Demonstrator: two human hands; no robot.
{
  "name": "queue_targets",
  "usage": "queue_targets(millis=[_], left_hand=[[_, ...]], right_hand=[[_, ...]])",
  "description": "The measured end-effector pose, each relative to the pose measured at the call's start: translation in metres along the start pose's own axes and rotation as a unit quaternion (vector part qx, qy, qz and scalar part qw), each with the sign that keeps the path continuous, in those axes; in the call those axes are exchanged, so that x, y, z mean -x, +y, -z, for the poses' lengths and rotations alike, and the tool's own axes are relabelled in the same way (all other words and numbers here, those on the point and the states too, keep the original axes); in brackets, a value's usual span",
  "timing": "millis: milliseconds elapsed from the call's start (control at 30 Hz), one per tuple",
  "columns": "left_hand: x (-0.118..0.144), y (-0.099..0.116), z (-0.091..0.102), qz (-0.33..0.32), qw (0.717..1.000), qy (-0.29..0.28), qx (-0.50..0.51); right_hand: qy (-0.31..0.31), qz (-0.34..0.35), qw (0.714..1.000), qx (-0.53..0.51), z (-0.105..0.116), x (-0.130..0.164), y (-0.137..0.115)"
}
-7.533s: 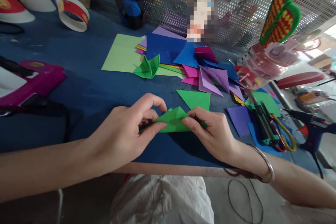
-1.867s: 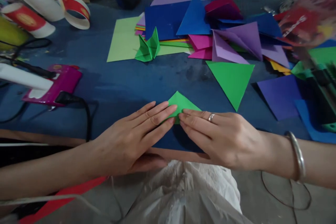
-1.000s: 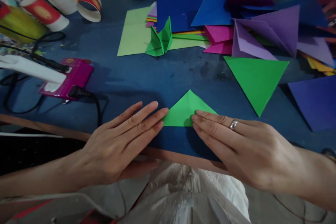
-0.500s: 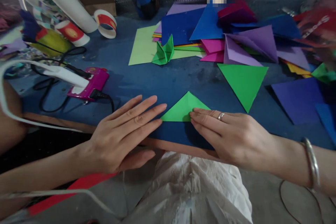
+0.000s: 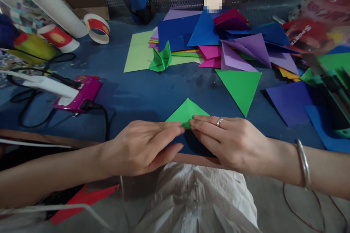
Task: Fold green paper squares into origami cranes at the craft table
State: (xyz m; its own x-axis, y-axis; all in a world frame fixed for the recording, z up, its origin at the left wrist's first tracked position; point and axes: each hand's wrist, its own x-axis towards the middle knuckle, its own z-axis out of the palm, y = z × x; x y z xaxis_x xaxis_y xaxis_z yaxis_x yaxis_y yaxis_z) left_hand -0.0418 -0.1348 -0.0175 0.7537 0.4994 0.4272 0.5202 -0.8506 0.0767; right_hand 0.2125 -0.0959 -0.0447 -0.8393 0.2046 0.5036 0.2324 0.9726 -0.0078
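Observation:
A green paper (image 5: pixel 187 108), folded into a triangle with its point away from me, lies on the blue table near the front edge. My left hand (image 5: pixel 139 147) rests over its left corner, fingers outstretched and close together, fingertips on the lower edge, thumb apart. From the other side my right hand (image 5: pixel 235 142), with a ring and a bangle, pins the paper's right half under its closed-up fingertips; its thumb is hidden. Both sets of fingertips nearly meet at the middle. Beyond my right hand lies another green paper triangle (image 5: pixel 240 89). A folded green paper piece (image 5: pixel 161 58) stands farther back.
Coloured papers (image 5: pixel 177 31) are piled at the back. On the left are a purple power adapter (image 5: pixel 91 89) with cables, paper cup rings (image 5: pixel 97 29) and a white tube (image 5: pixel 54 0). At right are a purple-blue sheet (image 5: pixel 291 100), dark-handled tools (image 5: pixel 333 94) and a red bag (image 5: pixel 306 25).
My left hand has moved right onto the paper, its spread fingers drawing together. My right hand stays pressed on the paper. The view has shifted slightly to the right.

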Motion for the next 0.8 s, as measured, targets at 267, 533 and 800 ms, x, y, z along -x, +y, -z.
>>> queue_targets(millis=[267, 533, 800], left_hand=[[0.030, 0.005, 0.006, 0.069, 0.997, 0.008, -0.011], [0.040, 0.018, 0.014, 0.131, 0.986, 0.032, -0.098], [-0.015, -0.012, 0.024, 0.231, 0.963, 0.005, -0.140]], right_hand=[[-0.005, 0.004, 1.000, 0.014, 0.002, 0.000, 0.001], [-0.020, 0.008, 1.000, -0.005, 0.002, 0.000, 0.002], [-0.056, -0.017, 0.997, -0.039, -0.002, 0.005, 0.006]])
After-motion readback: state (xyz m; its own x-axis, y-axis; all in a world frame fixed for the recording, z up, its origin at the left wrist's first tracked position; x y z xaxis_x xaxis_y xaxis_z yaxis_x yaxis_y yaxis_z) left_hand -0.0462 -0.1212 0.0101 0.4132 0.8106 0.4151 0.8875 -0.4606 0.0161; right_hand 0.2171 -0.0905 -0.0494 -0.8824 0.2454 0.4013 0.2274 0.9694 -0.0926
